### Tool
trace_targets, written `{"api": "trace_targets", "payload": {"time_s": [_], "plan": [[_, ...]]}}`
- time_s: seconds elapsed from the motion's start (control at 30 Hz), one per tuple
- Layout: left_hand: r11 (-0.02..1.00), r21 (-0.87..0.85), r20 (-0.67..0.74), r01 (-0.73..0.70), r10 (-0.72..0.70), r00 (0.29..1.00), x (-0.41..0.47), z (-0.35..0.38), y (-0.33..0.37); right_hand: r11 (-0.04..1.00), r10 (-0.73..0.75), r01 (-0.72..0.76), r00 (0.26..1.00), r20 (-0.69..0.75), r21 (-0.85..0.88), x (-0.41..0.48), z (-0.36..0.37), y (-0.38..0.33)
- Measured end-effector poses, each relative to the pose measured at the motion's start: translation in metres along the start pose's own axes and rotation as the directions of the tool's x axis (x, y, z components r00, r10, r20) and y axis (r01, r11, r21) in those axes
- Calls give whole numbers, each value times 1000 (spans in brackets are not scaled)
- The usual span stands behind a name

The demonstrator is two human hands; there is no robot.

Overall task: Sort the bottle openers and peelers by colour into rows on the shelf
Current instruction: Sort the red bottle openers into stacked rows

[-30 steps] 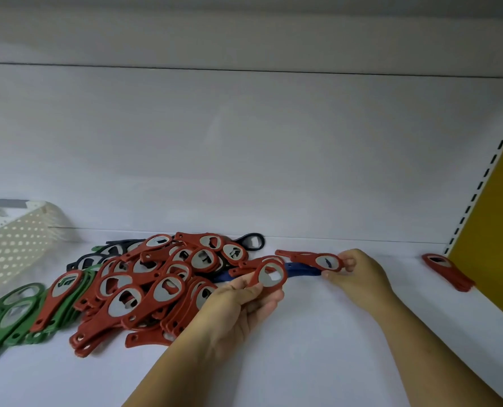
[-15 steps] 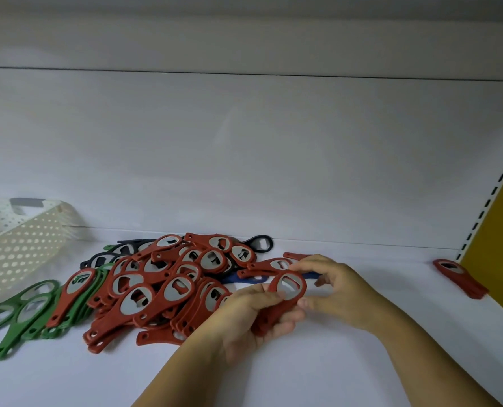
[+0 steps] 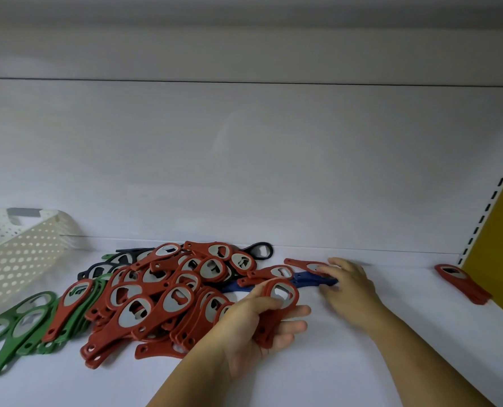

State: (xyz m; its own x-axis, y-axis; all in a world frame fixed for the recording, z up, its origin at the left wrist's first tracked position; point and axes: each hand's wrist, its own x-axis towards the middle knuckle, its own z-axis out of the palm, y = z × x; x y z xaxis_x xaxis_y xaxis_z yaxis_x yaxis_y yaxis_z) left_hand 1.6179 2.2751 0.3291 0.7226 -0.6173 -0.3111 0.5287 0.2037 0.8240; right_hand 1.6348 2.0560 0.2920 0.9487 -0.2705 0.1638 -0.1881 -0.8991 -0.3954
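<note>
On the shelf (image 3: 414, 292), which hand carries the stack? (Trainee)

Left hand (image 3: 259, 327). Its fingers are curled round a stack (image 3: 282, 301) of red openers, raised just above the shelf, beside the pile (image 3: 156, 298). (Instructor)

And the right hand (image 3: 350, 286)? (Trainee)

Fingers extended, not closed. The fingertips (image 3: 331, 268) touch 1 loose red opener (image 3: 303, 264), which lies across a blue opener (image 3: 312, 281) at the pile's right edge. (Instructor)

How should the pick be made? (Trainee)

Recommended procedure: pinch the red opener by its head. Lift it straight off so that the blue opener stays flat. Lay it on the stack, heads aligned. Hold the stack level, because thin flat handles will probably fan out and slip if the grip loosens. Once the stack is full, the likely destination is the red group (image 3: 461, 282) at the far right, well apart from the pile. Leave the green openers (image 3: 30, 321) at the left. (Instructor)
</note>
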Motion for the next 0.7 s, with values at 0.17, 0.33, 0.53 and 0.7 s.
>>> {"api": "trace_targets", "payload": {"time_s": [0.17,0.33,0.53,0.7], "plan": [[993,-116,-34,21,-25,999,4,-2,0,980,-3,47,975,-222,194,0,0,1],[969,-245,-57,33,-49,997,10,-6,-1,786,184,109,898,-399,608,-13,-23,-19],[980,-185,-5,75,-78,997,9,-1,-2,500,-9,-7,1000,13,866,-36,-31,-51],[997,-52,68,50,-46,997,-1,0,-2,520,-111,33,993,29,853,-40,-20,-60]]}}
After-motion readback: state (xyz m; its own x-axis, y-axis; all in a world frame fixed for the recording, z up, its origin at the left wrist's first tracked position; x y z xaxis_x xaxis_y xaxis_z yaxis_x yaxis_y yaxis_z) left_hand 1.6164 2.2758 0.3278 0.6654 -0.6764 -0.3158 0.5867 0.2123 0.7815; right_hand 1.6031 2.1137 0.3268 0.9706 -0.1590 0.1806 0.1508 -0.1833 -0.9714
